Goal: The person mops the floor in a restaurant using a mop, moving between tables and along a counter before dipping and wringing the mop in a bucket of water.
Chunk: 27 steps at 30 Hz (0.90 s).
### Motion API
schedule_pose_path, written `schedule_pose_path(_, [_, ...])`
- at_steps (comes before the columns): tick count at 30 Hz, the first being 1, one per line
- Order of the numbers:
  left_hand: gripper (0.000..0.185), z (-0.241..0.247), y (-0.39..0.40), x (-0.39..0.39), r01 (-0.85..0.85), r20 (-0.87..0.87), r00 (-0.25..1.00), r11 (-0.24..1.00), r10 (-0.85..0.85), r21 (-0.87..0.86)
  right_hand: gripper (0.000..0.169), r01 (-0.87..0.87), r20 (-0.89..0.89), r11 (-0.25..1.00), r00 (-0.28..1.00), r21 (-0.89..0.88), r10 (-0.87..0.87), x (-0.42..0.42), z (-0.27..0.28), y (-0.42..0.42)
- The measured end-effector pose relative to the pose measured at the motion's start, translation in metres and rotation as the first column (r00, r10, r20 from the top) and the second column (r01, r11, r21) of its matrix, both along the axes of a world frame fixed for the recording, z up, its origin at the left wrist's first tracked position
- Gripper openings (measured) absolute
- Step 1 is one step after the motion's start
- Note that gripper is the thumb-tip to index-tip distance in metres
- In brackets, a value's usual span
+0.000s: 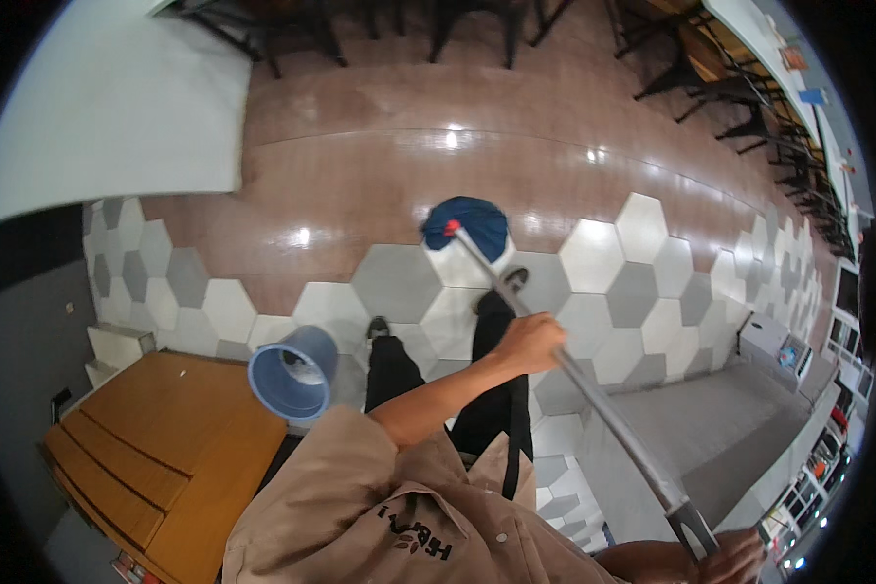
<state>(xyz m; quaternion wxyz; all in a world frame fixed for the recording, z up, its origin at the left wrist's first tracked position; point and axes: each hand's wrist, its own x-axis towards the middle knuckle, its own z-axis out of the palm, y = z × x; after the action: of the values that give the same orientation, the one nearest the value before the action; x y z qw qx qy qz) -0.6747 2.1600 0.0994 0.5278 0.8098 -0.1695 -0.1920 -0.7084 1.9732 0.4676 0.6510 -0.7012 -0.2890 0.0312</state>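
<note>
A mop with a blue head (471, 225) rests on the floor ahead of my feet, partly on brown flooring and partly on hexagonal tiles. A red joint (452, 227) links it to a long grey metal pole (602, 401), which slants down to the lower right. My left hand (531, 343) is closed around the pole's middle part. At the dark grip (690, 527) near the pole's upper end, my right hand (731, 558) holds on, close to the picture's rim. To the left stands a blue plastic bucket (261, 379) with something pale inside that I cannot make out.
A wooden cabinet (182, 431) is beside the bucket. A white block-like surface (153, 109) juts in at the upper left. Dark chairs (474, 22) line the far side and upper right. A low grey ledge (701, 423) lies right, with a white appliance (770, 347) by its end.
</note>
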Motion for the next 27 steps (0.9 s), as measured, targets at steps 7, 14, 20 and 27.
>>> schedule_pose_path(7, [0.020, -0.167, 0.396, -0.138, -0.543, 0.345, 0.796, 0.838, 0.497, 0.048, 0.018, 0.127, -0.462, 0.963, 0.887, 0.238, -0.003, -0.029, -0.183, 0.253])
schedule_pose_path(14, [0.027, -0.234, 0.567, -0.173, -0.533, 0.374, 0.818, 0.333, 0.437, 0.778, 0.023, 0.210, -0.501, 0.881, 0.865, 0.424, 0.035, -0.064, -0.328, 0.395])
schedule_pose_path(20, [0.017, -0.137, 0.309, -0.098, -0.751, 0.064, 0.660, 0.657, 0.749, 0.066, 0.022, 0.327, -0.345, 0.942, 0.878, -0.077, -0.333, -0.072, -0.172, 0.203])
schedule_pose_path(27, [0.009, -0.011, 0.213, -0.059, -0.221, -0.021, 0.975, 0.964, 0.220, -0.145, 0.039, -0.056, 0.116, 0.998, 0.992, 0.033, 0.052, -0.073, -0.010, 0.209])
